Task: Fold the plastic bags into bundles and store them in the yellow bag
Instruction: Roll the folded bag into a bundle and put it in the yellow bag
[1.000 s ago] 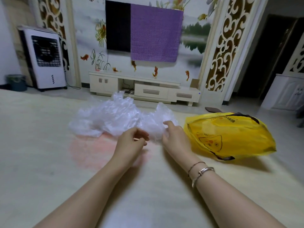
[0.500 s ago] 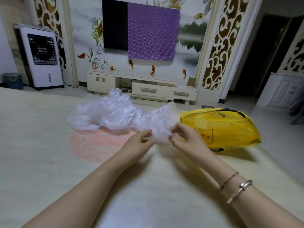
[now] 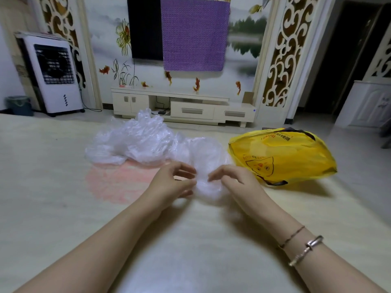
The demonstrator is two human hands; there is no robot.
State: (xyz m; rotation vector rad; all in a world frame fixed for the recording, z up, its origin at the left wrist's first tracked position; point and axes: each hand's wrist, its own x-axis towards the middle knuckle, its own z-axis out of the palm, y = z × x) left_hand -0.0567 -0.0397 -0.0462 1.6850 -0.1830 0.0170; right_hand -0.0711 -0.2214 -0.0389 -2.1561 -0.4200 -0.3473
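Observation:
One clear plastic bag [image 3: 206,166] lies between my hands on the pale table. My left hand [image 3: 171,183] pinches its left side with thumb and fingers. My right hand [image 3: 234,180] pinches its right side, fingers curled on the film. Behind them sits a crumpled heap of several clear plastic bags [image 3: 135,142]. The yellow bag [image 3: 296,157] with a cat print and dark handles lies on its side to the right, a little past my right hand.
The pale table [image 3: 190,240] carries a pink patch [image 3: 114,182] at centre left. Beyond its far edge stand a white TV cabinet [image 3: 190,108], an air cooler [image 3: 53,75] and a small bin [image 3: 19,104].
Both hands have drawn the clear bag nearer to me and lower onto the table. The view has shifted slightly; the heap and the yellow bag stay where they were.

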